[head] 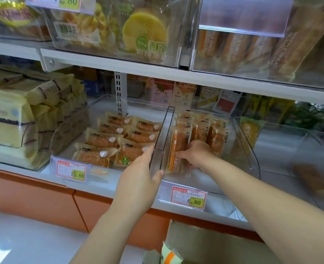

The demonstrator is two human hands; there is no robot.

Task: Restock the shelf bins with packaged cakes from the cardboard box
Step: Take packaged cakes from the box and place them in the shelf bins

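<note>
Two hands: left hand (138,180) around clear bin edge (161,131), right hand (195,153) around upright cake packet (178,141)

Left hand (138,176) grips the wall (158,141) between two bins. Right hand (195,155) holds an upright cake (179,141) in the right bin (248,149). Box (205,242) sits below the shelf (100,189).

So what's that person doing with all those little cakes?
A person is filling shelf bins with packaged cakes. Their right hand grips an upright cake packet at the front of the right bin, while the left hand holds the clear wall between the bins. Another packet waits in the cardboard box below.
</note>
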